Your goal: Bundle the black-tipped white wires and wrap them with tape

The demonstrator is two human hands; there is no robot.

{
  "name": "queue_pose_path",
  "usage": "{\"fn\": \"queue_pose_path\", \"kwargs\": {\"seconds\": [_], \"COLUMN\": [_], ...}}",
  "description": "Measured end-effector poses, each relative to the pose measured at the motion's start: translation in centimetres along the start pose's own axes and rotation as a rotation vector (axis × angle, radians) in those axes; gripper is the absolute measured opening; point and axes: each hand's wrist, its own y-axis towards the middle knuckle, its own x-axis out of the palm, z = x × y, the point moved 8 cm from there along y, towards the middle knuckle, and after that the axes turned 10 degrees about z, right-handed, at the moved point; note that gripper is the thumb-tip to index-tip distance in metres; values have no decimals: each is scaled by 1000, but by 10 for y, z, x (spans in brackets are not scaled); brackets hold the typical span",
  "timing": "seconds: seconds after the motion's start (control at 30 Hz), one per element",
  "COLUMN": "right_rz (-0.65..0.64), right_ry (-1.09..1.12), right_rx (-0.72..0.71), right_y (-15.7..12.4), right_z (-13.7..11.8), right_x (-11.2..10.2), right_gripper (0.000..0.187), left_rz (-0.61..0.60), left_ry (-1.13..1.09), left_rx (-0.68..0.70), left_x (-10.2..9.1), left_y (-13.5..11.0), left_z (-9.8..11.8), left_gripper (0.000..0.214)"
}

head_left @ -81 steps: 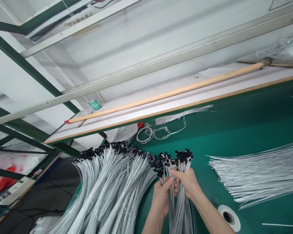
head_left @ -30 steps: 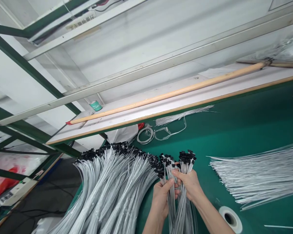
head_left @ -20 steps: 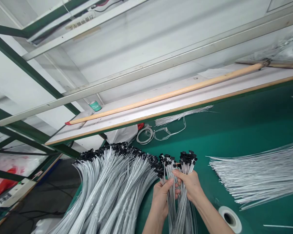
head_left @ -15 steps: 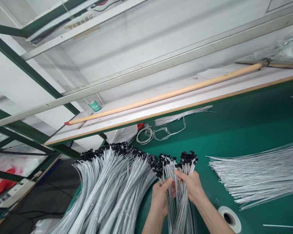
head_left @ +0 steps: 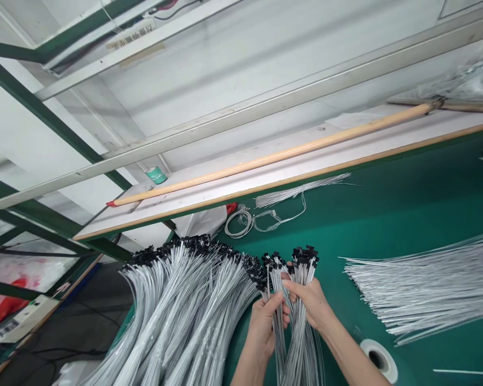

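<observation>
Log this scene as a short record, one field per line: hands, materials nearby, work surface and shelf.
Left hand: holding the left bunch, below its black ends
Right hand: gripping the right bunch, black ends up
Beside left hand: large pile of black-ended strands
Beyond right hand: loose pale strands lying flat
Near right forearm: white roll
Work surface: green tabletop
Shelf: wooden pole, green can

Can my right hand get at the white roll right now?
Probably not without letting go: the right hand holds a black-tipped bundle, though nothing visible blocks the way to the white roll.
</observation>
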Motion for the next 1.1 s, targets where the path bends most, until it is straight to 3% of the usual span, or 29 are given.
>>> {"fn": "queue_pose_path", "kwargs": {"seconds": [0.13,0.33,0.57,0.77,0.87,0.97,1.1], "right_rz": [33,58,112,91,17,29,-12], "right_ry": [-57,-100,-120,-91,-95,-77,-80], "right_rx": [62,125,79,24,-4,-8,72], "right_y": [-3,-3,-1,3,1,-2,-8], "right_z": [5,13,7,2,-3,-5,2], "right_x": [4,-2,-10,-19,-12,-6,7], "right_gripper": [26,34,30,25,30,24,25], "left_rz": [-3,13,48,123,67,-2,-69], "left_ry": [15,-9,-19,-74,-43,18,75], "left_rx": [-14,-30,-45,-55,-42,-41,-59], "left_x": [3,4,4,-10,-9,-3,5], "left_y": [-1,-2,-4,-2,0,0,-2], "left_z": [-3,-6,-5,-6,-5,-5,-6], "left_gripper": [34,33,31,27,30,33,34]}}
